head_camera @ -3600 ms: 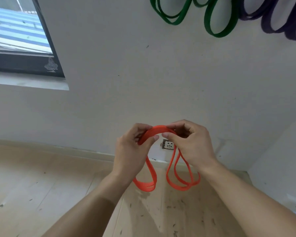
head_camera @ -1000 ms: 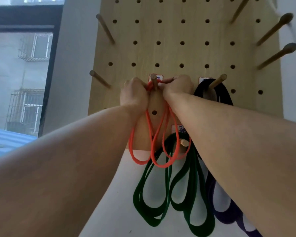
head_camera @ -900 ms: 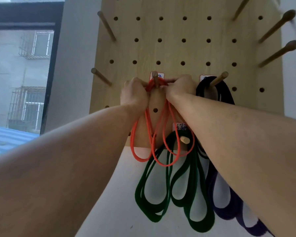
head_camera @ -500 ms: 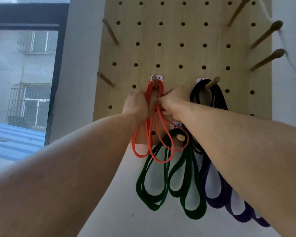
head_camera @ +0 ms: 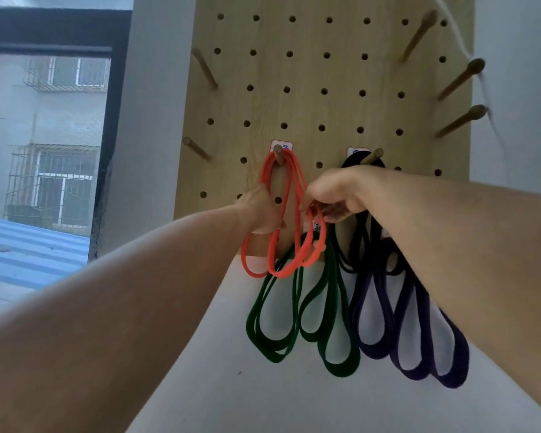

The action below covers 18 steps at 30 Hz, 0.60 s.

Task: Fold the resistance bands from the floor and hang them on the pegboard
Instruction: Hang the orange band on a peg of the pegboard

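The folded orange resistance band (head_camera: 282, 182) hangs over a wooden peg (head_camera: 278, 153) on the light wooden pegboard (head_camera: 325, 73). Its loops dangle below the board's lower edge. My left hand (head_camera: 260, 212) grips the band's left strands a little below the peg. My right hand (head_camera: 333, 195) pinches the right strands with curled fingers. A green band (head_camera: 325, 323) hangs lower, from a peg hidden behind the orange loops. A black band (head_camera: 361, 160) and a purple band (head_camera: 419, 339) hang to the right, partly behind my right forearm.
Several bare pegs stick out of the board, two at the left (head_camera: 196, 148) and three at the right (head_camera: 459, 78). A dark-framed window (head_camera: 50, 135) is to the left. White wall (head_camera: 263, 385) lies below the board.
The band went from my hands above the floor onto the peg. In the last half second both hands slid down the strands, away from the peg.
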Each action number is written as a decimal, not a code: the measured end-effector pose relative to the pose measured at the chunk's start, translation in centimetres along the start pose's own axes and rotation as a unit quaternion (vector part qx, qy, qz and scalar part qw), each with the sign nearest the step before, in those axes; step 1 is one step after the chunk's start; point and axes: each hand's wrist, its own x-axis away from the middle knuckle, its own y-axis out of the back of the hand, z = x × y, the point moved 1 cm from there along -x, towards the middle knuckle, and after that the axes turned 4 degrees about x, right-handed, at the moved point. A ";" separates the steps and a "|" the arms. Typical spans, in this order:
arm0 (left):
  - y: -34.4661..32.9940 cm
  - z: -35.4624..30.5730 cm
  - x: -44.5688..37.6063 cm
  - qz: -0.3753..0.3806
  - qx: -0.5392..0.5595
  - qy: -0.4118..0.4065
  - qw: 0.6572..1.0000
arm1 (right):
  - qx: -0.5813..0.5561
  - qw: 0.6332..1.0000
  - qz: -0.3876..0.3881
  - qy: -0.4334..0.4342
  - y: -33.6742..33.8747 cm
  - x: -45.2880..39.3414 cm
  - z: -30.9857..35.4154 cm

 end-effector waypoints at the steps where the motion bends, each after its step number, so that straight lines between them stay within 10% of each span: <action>1: -0.1 0.1 0.0 0.003 -0.010 -0.004 1.000 | -0.004 1.000 0.008 0.001 0.3 0.3 0.3; 10: -0.4 1.0 0.7 0.019 -0.074 -0.023 0.997 | -0.179 0.982 0.054 -0.007 -2.8 -0.4 0.7; 18: -0.1 1.2 0.9 0.032 -0.083 -0.020 0.996 | -0.036 0.998 -0.043 -0.003 -4.4 -0.9 -0.6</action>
